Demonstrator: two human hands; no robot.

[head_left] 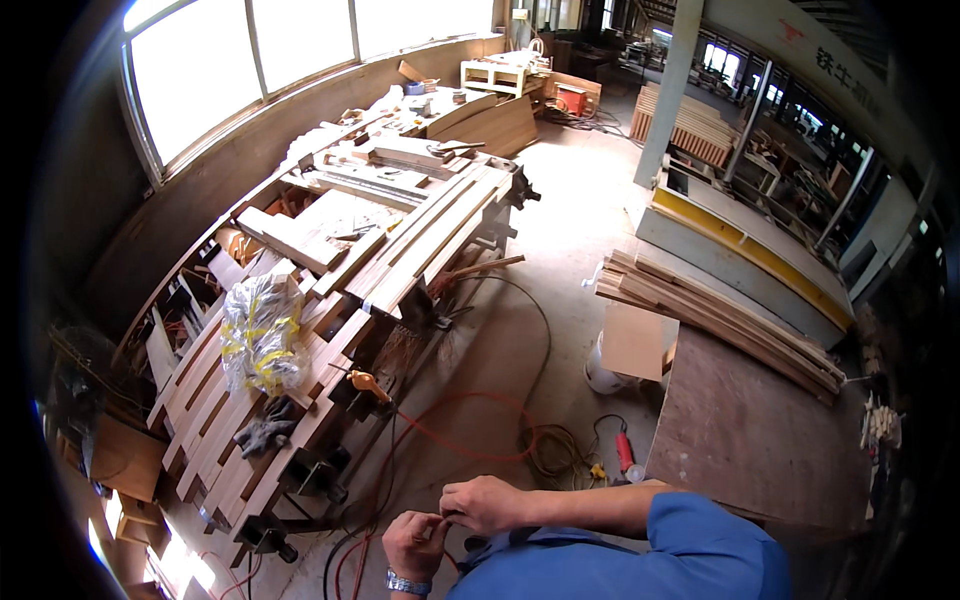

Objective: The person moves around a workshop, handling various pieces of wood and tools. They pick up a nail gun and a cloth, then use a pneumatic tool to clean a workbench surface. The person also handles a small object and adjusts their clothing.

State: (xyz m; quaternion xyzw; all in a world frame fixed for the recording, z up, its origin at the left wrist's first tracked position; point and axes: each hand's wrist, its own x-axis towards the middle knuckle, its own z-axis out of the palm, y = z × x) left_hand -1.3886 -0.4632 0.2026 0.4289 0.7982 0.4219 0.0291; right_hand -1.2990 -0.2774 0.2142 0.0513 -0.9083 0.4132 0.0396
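Note:
My two hands meet low in the frame, close to my chest. My left hand (415, 545), with a metal watch on the wrist, has its fingers curled inward. My right hand (485, 503), in a blue sleeve, pinches something small right against the left fingers. The thing between them is too small to make out; it may be a thin red cord. Red hose (450, 445) and dark cable loop over the concrete floor just beyond my hands.
A long workbench (330, 330) covered with wooden slats runs along the left, with a plastic-wrapped bundle (258, 335), grey gloves (265, 428) and clamps. A plywood sheet (750, 430) and stacked boards (710, 315) lie on the right. A red-handled tool (625, 455) rests on the floor.

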